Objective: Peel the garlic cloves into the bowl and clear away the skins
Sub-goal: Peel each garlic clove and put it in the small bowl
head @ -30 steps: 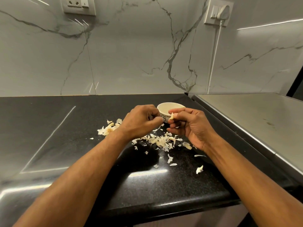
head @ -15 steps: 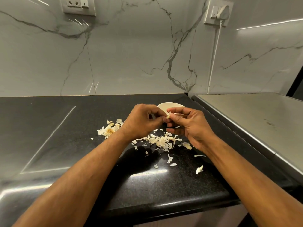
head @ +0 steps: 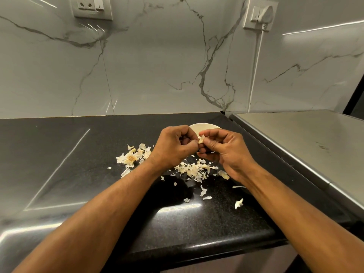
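Loose garlic skins (head: 194,170) litter the black countertop (head: 197,229) nearest us; above them the right hand (head: 226,152) pinches a garlic clove (head: 201,138), left hand (head: 173,146) picking at it – peeling underway, next drop into the white bowl (head: 204,127) just behind

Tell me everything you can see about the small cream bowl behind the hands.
The small cream bowl is mostly hidden: only the far arc of its round rim and a strip of pale, smooth inner wall show above the knuckles. It looks ceramic and stands upright on the black speckled countertop, near the steel surface to the right. The left hand and right hand work a garlic clove in front of it. Its contents and outer side cannot be seen, nor whether either hand touches it.
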A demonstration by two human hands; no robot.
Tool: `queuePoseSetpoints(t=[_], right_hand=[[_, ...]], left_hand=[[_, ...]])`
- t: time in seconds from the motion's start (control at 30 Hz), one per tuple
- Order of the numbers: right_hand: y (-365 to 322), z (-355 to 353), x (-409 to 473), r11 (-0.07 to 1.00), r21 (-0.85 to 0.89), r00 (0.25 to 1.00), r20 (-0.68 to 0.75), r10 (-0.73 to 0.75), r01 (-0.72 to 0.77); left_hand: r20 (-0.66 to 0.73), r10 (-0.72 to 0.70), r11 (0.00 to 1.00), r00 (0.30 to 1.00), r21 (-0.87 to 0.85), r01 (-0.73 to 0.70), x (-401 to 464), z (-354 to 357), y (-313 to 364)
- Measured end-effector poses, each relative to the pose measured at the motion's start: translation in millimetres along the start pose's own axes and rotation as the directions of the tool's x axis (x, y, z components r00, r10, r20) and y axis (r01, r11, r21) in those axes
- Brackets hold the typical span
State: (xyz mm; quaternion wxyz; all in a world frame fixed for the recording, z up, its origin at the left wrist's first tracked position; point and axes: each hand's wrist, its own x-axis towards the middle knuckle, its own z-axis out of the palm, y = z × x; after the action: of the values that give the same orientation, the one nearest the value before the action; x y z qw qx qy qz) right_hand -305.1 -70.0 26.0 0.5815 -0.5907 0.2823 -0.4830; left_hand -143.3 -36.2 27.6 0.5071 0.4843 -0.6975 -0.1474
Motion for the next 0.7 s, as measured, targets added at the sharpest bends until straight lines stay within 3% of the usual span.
queuePoseSetpoints(t=[0.23, 0.43, 0.6, 0.7], right_hand=[[-9.5, -0.9, -1.4, 0.975, 0.193, 0.991, 0.099, 0.094, -0.112], [-10.5, -1.2, -1.4, 0.974, 0.17, 0.985, 0.105, 0.134, -0.151], [-9.1, 0.4, -1.4, 0.977, 0.132, 0.984, 0.085, 0.155, -0.165], [-9.8, 0.2, -1.8, 0.979, 0.115, 0.984, 0.077, 0.163, -0.171]], left_hand=[[0.001, 0.032, 0.999, 0.999, -0.02, -0.032, 1.5, -5.0, 1.7], [-0.069, 0.029, 0.998, 0.997, 0.065, -0.024, 4.9, -14.2, -5.6], [0.013, -0.027, 0.975, 1.0, 0.219, 0.023, 6.3, -14.9, -9.9], [-0.008, -0.036, 0.949, 0.999, 0.313, 0.036, 7.4, -16.7, -9.8]])
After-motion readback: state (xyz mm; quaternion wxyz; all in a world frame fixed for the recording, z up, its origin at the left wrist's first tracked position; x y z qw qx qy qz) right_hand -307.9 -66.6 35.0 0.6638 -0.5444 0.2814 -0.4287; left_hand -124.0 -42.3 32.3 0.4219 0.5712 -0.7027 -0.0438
